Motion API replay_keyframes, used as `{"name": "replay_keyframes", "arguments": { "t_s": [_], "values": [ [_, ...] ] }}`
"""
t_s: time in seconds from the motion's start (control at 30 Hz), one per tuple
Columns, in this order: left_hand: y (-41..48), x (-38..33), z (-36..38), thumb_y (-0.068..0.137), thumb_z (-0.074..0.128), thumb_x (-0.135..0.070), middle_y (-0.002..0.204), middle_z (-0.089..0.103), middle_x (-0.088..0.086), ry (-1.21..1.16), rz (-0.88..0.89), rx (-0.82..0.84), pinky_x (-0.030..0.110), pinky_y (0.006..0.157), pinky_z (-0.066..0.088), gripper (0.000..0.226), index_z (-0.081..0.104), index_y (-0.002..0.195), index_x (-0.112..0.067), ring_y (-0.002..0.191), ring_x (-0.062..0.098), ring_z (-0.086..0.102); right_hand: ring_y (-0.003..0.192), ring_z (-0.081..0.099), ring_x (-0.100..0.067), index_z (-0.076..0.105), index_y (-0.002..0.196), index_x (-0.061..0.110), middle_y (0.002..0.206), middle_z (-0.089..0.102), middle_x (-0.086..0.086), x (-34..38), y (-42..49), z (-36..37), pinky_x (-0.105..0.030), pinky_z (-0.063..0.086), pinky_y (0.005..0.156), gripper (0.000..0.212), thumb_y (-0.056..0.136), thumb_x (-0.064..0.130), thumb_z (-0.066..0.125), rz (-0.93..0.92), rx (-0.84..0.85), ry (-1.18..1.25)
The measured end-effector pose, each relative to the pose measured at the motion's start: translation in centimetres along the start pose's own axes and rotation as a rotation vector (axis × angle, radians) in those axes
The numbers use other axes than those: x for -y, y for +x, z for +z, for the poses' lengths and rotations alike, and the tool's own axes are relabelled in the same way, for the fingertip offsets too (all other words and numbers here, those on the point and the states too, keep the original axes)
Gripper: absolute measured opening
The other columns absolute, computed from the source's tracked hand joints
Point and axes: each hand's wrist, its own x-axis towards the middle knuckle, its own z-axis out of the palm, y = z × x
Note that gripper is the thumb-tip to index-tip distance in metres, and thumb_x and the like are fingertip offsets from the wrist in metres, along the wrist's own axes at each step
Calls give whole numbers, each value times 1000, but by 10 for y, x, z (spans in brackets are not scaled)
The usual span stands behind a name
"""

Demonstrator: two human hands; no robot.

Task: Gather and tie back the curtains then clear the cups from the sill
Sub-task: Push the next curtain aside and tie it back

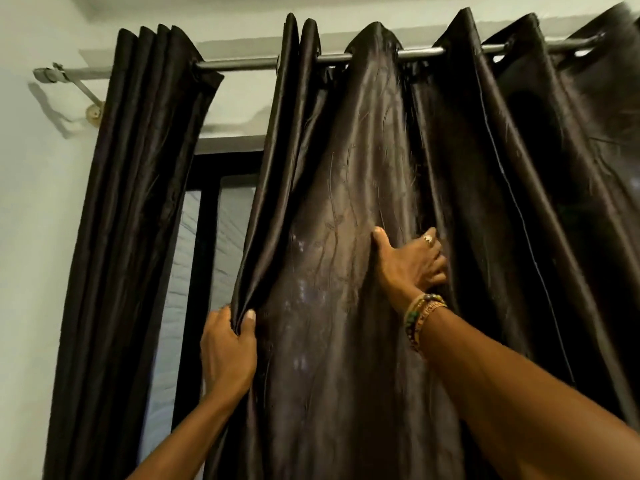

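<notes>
Dark brown satin curtains hang from a metal rod [242, 64]. The left panel [131, 202] is bunched tight near the wall. The wide right panel [346, 188] spreads across the window. My left hand [227, 348] grips the left edge of this wide panel, fingers and thumb curled round the folds. Higher and to the right, my right hand [410, 263] grasps a fold of the same panel, thumb spread out and fingers tucked into the cloth. No cups or sill are in view.
A black window frame [202, 244] with pale panes shows in the gap between the two panels. The rod's bracket [69, 81] is fixed to the pale wall on the left. More curtain folds [571, 168] hang at far right.
</notes>
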Motion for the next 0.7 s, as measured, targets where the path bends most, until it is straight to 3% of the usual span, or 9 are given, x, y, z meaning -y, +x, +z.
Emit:
{"name": "replay_keyframes", "arguments": {
  "t_s": [0.07, 0.13, 0.23, 0.33, 0.43, 0.5, 0.6, 0.67, 0.7],
  "values": [
    [-7, -4, 5, 94, 60, -39, 128, 58, 13, -8, -9, 36, 50, 99, 48, 51, 53, 133, -8, 118, 33, 56, 123, 54, -33, 56, 134, 13, 131, 60, -12, -14, 4, -4, -50, 41, 106, 50, 94, 42, 62, -88, 93, 65],
    [-14, -9, 10, 92, 59, -45, 125, 58, 10, -12, 75, 57, 49, 97, 50, 52, 54, 131, -11, 115, 29, 56, 110, 62, -30, 64, 125, 17, 118, 68, -10, -16, 0, -6, -49, 48, 99, 31, 99, 30, 57, -179, 66, 28],
    [-20, -19, 16, 95, 59, -31, 107, 57, -1, -34, 272, 99, 37, 85, 51, 30, 61, 118, -11, 98, 19, 57, 113, 62, -29, 69, 120, 16, 119, 69, -6, -4, -10, 5, -43, 46, 100, 26, 99, 21, 55, -253, 132, 32],
    [-24, -29, 19, 97, 56, -27, 102, 57, -4, -91, 292, 173, 27, 80, 49, 21, 62, 113, -15, 95, 18, 59, 115, 62, -26, 72, 116, 15, 120, 71, -3, 26, -33, 33, -42, 46, 101, 25, 95, 18, 60, -380, 311, 132],
    [-30, -37, 16, 92, 45, -61, 119, 62, 1, -227, 135, 260, 44, 94, 52, 57, 54, 128, -18, 111, 20, 60, 117, 62, -24, 71, 118, 9, 120, 70, -8, 66, -64, 56, -24, 46, 102, 28, 94, 21, 65, -451, 513, 294],
    [-30, -41, 11, 80, 34, -84, 135, 57, 8, -308, -6, 249, 50, 103, 47, 89, 42, 140, -19, 125, 25, 54, 119, 62, -25, 69, 122, 10, 123, 69, -9, 86, -74, 62, -34, 46, 107, 38, 90, 30, 66, -413, 661, 359],
    [-28, -47, 2, 68, 56, -87, 145, 50, 8, -269, -27, 245, 49, 108, 43, 106, 32, 147, -20, 133, 25, 48, 110, 66, -23, 67, 124, 8, 118, 71, -9, 88, -68, 55, -44, 53, 99, 41, 89, 32, 65, -367, 815, 401],
    [-30, -52, 1, 81, 66, -62, 149, 47, 9, -199, 18, 259, 37, 113, 36, 90, 31, 151, -19, 136, 25, 45, 90, 68, -15, 73, 100, 7, 93, 74, -6, 76, -62, 35, -44, 57, 84, 30, 93, 35, 63, -476, 690, 360],
    [-32, -55, 1, 88, 65, -50, 149, 46, 10, -175, 31, 251, 28, 110, 31, 79, 33, 151, -15, 137, 25, 43, 79, 65, -13, 72, 84, 10, 81, 70, -5, 68, -58, 25, -45, 55, 77, 34, 94, 41, 61, -548, 504, 332]
  ]
}}
